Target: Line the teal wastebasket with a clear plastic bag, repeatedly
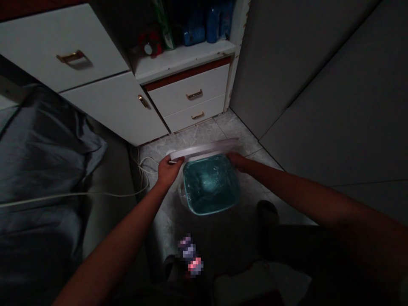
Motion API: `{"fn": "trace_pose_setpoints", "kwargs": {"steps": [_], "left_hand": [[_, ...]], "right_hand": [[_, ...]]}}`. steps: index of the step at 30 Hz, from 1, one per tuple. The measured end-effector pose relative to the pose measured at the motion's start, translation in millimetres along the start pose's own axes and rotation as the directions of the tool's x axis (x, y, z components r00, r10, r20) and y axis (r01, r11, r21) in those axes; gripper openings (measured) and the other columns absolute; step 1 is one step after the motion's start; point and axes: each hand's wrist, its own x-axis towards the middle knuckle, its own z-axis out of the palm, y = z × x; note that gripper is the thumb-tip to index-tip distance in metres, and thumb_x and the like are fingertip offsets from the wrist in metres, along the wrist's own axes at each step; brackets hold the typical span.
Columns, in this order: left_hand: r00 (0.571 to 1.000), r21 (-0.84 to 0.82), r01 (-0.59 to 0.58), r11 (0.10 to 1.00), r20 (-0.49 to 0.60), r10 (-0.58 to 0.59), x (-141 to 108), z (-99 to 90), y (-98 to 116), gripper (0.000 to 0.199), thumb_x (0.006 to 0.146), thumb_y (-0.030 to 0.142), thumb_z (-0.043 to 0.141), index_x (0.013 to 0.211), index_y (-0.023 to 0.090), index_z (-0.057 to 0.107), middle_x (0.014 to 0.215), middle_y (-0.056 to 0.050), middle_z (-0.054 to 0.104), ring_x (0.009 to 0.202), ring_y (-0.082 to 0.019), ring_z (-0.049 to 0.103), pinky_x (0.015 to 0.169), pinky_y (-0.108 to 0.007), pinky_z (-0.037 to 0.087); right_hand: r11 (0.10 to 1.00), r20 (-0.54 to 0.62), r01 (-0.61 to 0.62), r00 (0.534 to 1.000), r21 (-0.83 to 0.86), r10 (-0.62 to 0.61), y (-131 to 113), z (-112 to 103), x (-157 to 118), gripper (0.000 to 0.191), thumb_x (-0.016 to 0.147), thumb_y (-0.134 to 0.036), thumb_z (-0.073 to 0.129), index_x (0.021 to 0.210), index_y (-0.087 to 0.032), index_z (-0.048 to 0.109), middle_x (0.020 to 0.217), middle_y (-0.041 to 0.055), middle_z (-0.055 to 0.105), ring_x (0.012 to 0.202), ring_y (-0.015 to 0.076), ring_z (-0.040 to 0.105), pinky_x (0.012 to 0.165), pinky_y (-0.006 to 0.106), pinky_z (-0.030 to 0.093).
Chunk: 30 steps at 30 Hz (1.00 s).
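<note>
A teal bin (212, 204) stands on the floor between my arms, with a clear plastic bag (184, 193) lining it and folded over its edge. Tilted up along its far side is a long, pale white lid or rim (204, 149), slightly blurred. My left hand (168, 172) grips the left end of this piece, thumb on the near side. At the bin's far right corner, my right hand (237, 162) is closed around the right part of the pale piece. Its fingertips are partly hidden.
White cabinets with brass handles (194, 94) stand ahead, and a shelf (185, 59) holds blue bottles (218, 23). A white cable (111, 194) runs along the left by dark fabric (41, 161). Grey panels (318, 85) line the right. My shoe (267, 212) is near the bin.
</note>
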Motion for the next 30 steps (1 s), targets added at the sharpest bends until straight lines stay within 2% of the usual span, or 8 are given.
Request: {"fn": "trace_pose_setpoints", "kwargs": {"steps": [6,10,14,17,20,25,28,30], "left_hand": [[0.996,-0.038,0.083,0.996,-0.004,-0.084,1,-0.8,3,0.046,0.067,0.056,0.085,0.085,0.015,0.075,0.078,-0.004,0.073,0.071,-0.018,0.065,0.067,-0.029,0.05],[0.988,-0.121,0.065,0.991,0.147,-0.047,-1,-14.2,-4,0.056,0.055,0.051,0.093,0.093,0.014,0.077,0.086,-0.006,0.076,0.077,-0.019,0.067,0.072,-0.03,0.053],[0.911,-0.102,-0.004,0.995,0.409,0.046,-17,-34.7,-25,0.059,0.059,0.044,0.088,0.109,0.014,0.079,0.103,-0.01,0.077,0.085,-0.021,0.069,0.078,-0.034,0.057],[0.882,0.05,-0.111,0.993,0.465,0.075,-38,-44.0,-45,0.059,0.073,0.044,0.076,0.126,0.019,0.076,0.112,-0.009,0.075,0.086,-0.02,0.069,0.079,-0.034,0.058],[0.846,0.195,-0.234,0.952,0.524,0.101,-58,-49.1,-55,0.072,0.081,0.046,0.072,0.149,0.024,0.063,0.113,-0.007,0.071,0.084,-0.018,0.067,0.08,-0.034,0.058],[0.815,0.286,-0.331,0.899,0.566,0.12,-66,-57.0,-55,0.086,0.087,0.058,0.071,0.163,0.025,0.046,0.125,-0.011,0.065,0.086,-0.019,0.065,0.084,-0.036,0.058],[0.795,0.276,-0.315,0.908,0.599,0.094,-65,-57.6,-56,0.098,0.085,0.062,0.075,0.168,0.027,0.037,0.126,-0.011,0.063,0.085,-0.019,0.065,0.084,-0.036,0.058],[0.783,0.276,-0.293,0.915,0.619,0.064,-65,-56.0,-59,0.101,0.083,0.064,0.076,0.169,0.027,0.038,0.124,-0.011,0.063,0.083,-0.018,0.064,0.083,-0.036,0.058]], "right_hand": [[0.977,-0.207,-0.137,0.964,0.163,0.169,-16,-11,-4,0.015,0.095,-0.035,0.058,0.1,-0.023,0.064,0.088,0.003,0.067,0.064,0.0144,0.054,0.056,0.026,0.04],[0.999,-0.266,-0.039,0.963,0.038,0.047,-37,-36,-12,0.021,0.095,-0.039,0.059,0.108,-0.024,0.064,0.103,0.0051,0.069,0.08,0.0166,0.061,0.063,0.026,0.044],[0.925,-0.143,0.229,0.949,-0.302,-0.282,-50,-55,-32,0.023,0.096,-0.038,0.058,0.104,-0.02,0.071,0.113,0.0087,0.073,0.101,0.0218,0.065,0.088,0.035,0.052],[0.707,0.106,0.414,0.893,-0.574,-0.437,-42,-61,-56,0.028,0.093,-0.042,0.067,0.109,-0.021,0.076,0.12,0.0112,0.073,0.109,0.0263,0.065,0.103,0.043,0.049],[0.481,0.334,0.525,0.839,-0.702,-0.428,-27,-61,-80,0.038,0.086,-0.039,0.077,0.12,-0.023,0.076,0.125,0.0135,0.071,0.121,0.0317,0.062,0.111,0.047,0.045],[0.245,0.324,0.462,0.834,-0.852,-0.446,-23,-37,-107,0.039,0.092,-0.03,0.069,0.129,-0.019,0.073,0.138,0.0198,0.062,0.125,0.0367,0.057,0.108,0.05,0.044],[0.195,0.492,0.577,0.796,-0.793,-0.354,-22,-1,-107,0.026,0.095,-0.026,0.064,0.117,-0.02,0.076,0.129,0.0181,0.067,0.122,0.0354,0.059,0.105,0.047,0.044],[0.259,0.589,0.639,0.769,-0.724,-0.248,-14,31,-95,0.023,0.089,-0.022,0.07,0.111,-0.021,0.077,0.123,0.0159,0.071,0.119,0.0348,0.062,0.103,0.046,0.046]]}}
